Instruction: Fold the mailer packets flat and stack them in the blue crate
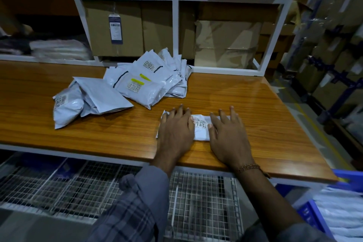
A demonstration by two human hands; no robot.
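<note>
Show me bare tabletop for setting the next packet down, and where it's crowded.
Bare wood right of the right hand, out to the table edge. Another strip along the front-left edge, below the loose packets. Crowded: the back-centre pile against the white shelf frame, and the middle, where the left hand and right hand press the folded packet.

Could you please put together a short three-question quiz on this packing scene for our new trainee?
1. True or false: both hands press flat on one mailer packet on the wooden table.
2. Multiple choice: the blue crate sits A) on the table, B) below the table's right end, C) on the shelf.
3. Fill in: the unfolded packets lie in a pile to the ____ of the hands.

Key:
1. True: the left hand and right hand lie with straight fingers on it.
2. B
3. left
</note>
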